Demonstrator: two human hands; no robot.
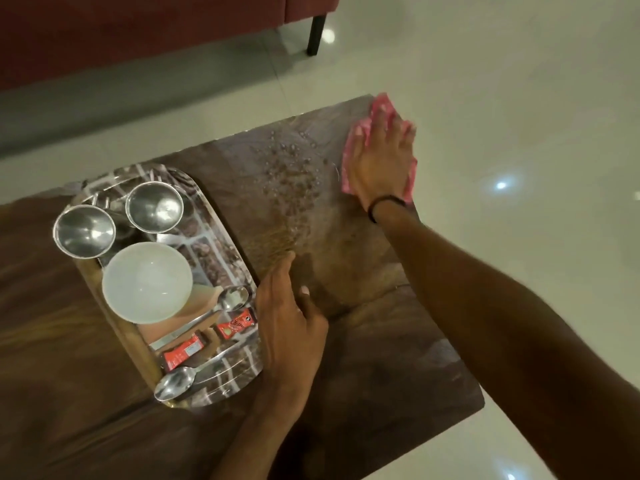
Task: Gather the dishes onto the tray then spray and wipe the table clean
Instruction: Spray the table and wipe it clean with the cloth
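At the far right corner of the table [363,341], the right hand [377,161] presses a pink cloth [349,161] flat on the surface, fingers straight and spread over it. The left hand [291,327] lies open on the tabletop just beside the tray [221,244], fingers straight and holding nothing. Whether it touches the rim I cannot tell.

The step in hand looks like the wipe. Droplets [291,168] speckle the surface between the cloth and the tray, so the cloth probably needs to be drawn through them in overlapping strokes. Even palm pressure, working from the far edge toward the near one, should help avoid streaks. Each pass should stop short of the tray so nothing on it gets knocked. The patch under the tray and the left hand would need its own pass.

The dishes appear gathered. At the tray's far end a steel cup [85,233] and a second cup [154,206] stand upright side by side, both apparently empty. Nearer sits a white bowl [147,282], with nothing visible inside. A spoon [232,298] lies just right of the bowl, and a second spoon [175,382] lies at the near end. Two red packets [235,325] lie between them.
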